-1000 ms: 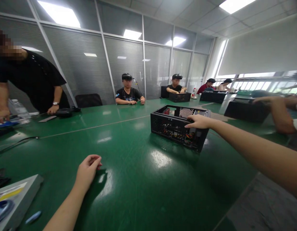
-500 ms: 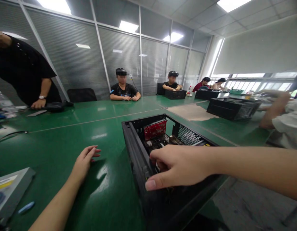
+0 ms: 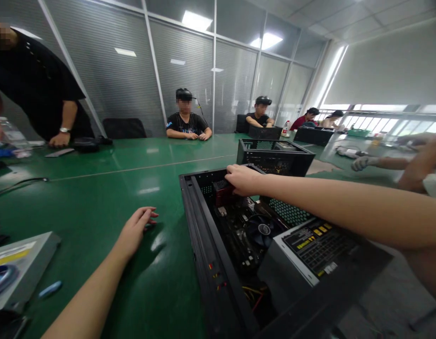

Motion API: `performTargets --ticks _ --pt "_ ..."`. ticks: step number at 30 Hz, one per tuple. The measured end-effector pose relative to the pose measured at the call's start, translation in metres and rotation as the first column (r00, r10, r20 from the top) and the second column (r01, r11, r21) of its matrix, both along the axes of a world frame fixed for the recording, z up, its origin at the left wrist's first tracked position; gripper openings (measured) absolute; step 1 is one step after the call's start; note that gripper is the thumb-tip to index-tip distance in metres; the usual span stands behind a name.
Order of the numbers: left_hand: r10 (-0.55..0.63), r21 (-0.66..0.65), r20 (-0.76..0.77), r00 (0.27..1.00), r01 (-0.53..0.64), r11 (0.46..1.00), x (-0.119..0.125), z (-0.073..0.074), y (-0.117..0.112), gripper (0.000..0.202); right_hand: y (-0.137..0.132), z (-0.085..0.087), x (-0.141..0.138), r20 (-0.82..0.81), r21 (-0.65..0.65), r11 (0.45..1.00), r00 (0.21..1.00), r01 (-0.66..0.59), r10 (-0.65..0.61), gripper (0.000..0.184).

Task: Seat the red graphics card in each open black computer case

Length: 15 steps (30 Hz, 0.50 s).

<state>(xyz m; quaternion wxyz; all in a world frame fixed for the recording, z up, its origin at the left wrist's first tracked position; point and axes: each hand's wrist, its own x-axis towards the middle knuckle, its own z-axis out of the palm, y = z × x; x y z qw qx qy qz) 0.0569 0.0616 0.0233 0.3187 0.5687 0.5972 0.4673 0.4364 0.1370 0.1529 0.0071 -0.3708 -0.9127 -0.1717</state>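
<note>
In front of me a black computer case (image 3: 200,235) stands on the table with its top side open. Inside are a power supply (image 3: 320,249) with a yellow-printed label, a round cooling fan (image 3: 263,229) over the dark motherboard, and a red graphics card (image 3: 224,195) at the far end. My right hand (image 3: 244,179) reaches across the case, fingers curled over the graphics card's upper edge; its fingertips are partly hidden. Left of the case, my left hand (image 3: 136,228) hovers at or just above the green tabletop (image 3: 97,202), fingers loosely stretched and holding nothing.
A grey metal drive (image 3: 37,254) with a blue roll on it and a small blue object (image 3: 50,289) lie at my left. Another black case (image 3: 276,157) stands just beyond mine. Several people sit or stand around; at right is a gloved hand (image 3: 364,162).
My right hand has moved from the near side of the case to the graphics card, uncovering the fan and power supply. The other case has shifted left across the table. My left hand stays much the same.
</note>
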Motion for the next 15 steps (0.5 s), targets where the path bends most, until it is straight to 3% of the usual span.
performTargets --ticks 3,6,12,15 --pt "-0.006 0.0 -0.005 1.0 0.006 1.0 0.001 0.001 0.0 0.05 0.001 0.0 0.0 -0.023 -0.051 0.997 0.998 0.061 -0.062 0.039" --pt "-0.014 -0.003 -0.012 1.0 0.014 1.0 0.004 0.003 -0.002 0.051 -0.004 0.011 0.001 -0.034 -0.096 0.987 0.991 0.129 -0.133 0.036" --pt "-0.029 0.03 -0.01 1.0 0.029 0.999 0.011 0.006 -0.005 0.049 -0.028 0.054 0.001 -0.13 0.067 0.994 0.988 0.089 -0.079 0.037" --pt "-0.03 0.034 -0.03 0.999 0.031 0.999 0.012 0.007 -0.006 0.051 -0.033 0.055 -0.003 -0.09 0.087 0.992 0.993 0.087 -0.079 0.036"
